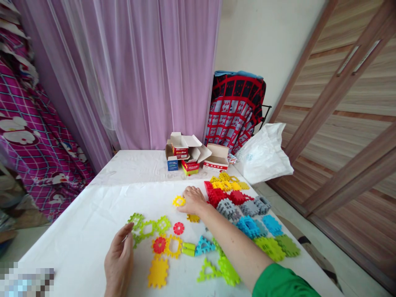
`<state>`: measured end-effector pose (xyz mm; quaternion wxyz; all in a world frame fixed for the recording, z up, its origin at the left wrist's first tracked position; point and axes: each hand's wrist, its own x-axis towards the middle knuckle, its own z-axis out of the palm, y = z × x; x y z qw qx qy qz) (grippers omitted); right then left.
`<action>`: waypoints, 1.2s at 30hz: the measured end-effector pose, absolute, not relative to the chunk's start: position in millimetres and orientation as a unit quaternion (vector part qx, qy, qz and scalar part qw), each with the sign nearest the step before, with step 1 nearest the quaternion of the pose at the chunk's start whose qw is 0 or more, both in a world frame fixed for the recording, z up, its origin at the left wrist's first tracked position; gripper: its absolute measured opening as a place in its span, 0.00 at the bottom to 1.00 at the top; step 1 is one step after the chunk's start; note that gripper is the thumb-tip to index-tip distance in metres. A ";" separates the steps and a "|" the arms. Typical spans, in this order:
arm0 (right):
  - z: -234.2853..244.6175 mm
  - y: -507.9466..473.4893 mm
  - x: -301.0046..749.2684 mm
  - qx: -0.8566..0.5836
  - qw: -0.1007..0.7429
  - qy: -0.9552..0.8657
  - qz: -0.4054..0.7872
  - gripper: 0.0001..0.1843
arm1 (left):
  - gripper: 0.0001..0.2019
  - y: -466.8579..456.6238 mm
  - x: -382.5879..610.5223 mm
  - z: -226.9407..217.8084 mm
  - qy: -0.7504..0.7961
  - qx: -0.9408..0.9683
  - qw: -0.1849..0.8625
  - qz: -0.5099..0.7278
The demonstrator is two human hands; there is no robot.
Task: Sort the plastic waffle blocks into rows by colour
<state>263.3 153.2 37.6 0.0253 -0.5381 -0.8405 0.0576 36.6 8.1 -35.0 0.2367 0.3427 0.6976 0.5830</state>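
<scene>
My right hand (194, 199) reaches across the table, its fingers and thumb closed at the edge of a small yellow interlocking building piece (178, 201). Another yellow piece (193, 218) lies just below that hand. My left hand (119, 255) is at the lower left, thumb and fingers apart. Its fingertips come up to several joined lime-green pieces (147, 228); whether they touch cannot be made out. Nearby lie a red round piece (178, 228), a yellow frame piece (173, 246) with a red round one (159, 245) beside it, and a solid yellow piece (158, 271).
Yellow (227, 185), red (218, 196), grey (226, 207), blue (247, 226) and green pieces (270, 247) lie grouped along the right side. A blue triangle (204, 246) and a green triangle (208, 271) sit near my right forearm. Opened cartons (216, 159) and a white bag (262, 154) are behind.
</scene>
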 end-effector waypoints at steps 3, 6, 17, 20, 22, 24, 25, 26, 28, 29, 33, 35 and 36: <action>62.7 176.8 297.2 -0.621 0.064 -0.780 0.031 0.32 | 0.23 7.7 37.9 -32.1 0.697 0.341 0.237 0.584; 86.1 204.4 349.8 -0.729 0.044 -0.682 0.030 0.35 | 0.24 8.6 39.0 -31.1 0.705 0.329 0.238 0.582; 52.2 215.6 402.1 -0.824 -0.035 -0.563 0.051 0.37 | 0.26 9.3 40.5 -31.5 0.719 0.312 0.256 0.565; 46.5 218.2 400.6 -0.824 -0.038 -0.563 0.053 0.37 | 0.26 8.9 40.6 -32.0 0.716 0.311 0.259 0.568; 45.2 220.6 401.6 -0.823 -0.040 -0.564 0.057 0.37 | 0.26 8.8 40.3 -32.3 0.712 0.315 0.255 0.574; 44.9 222.6 402.5 -0.823 -0.043 -0.563 0.063 0.36 | 0.25 8.6 39.8 -32.4 0.711 0.316 0.252 0.575; 45.0 223.1 402.6 -0.823 -0.044 -0.562 0.065 0.37 | 0.25 8.5 39.5 -32.4 0.714 0.315 0.252 0.572; 45.3 223.4 402.5 -0.824 -0.044 -0.561 0.067 0.37 | 0.25 8.4 39.3 -32.4 0.717 0.313 0.253 0.569; 46.9 223.0 401.9 -0.827 -0.043 -0.557 0.068 0.38 | 0.26 8.2 38.9 -32.5 0.719 0.314 0.255 0.565; 48.3 222.3 401.5 -0.829 -0.041 -0.554 0.067 0.38 | 0.26 8.1 38.8 -32.7 0.717 0.318 0.255 0.566; 60.9 217.7 401.8 -0.832 -0.026 -0.552 0.057 0.36 | 0.24 8.2 38.4 -35.2 0.708 0.328 0.248 0.575; 71.5 214.8 401.3 -0.827 -0.015 -0.560 0.050 0.31 | 0.23 9.0 38.1 -37.5 0.703 0.327 0.246 0.581; 77.5 213.3 400.0 -0.821 -0.009 -0.568 0.046 0.29 | 0.23 9.5 38.1 -38.7 0.701 0.328 0.244 0.585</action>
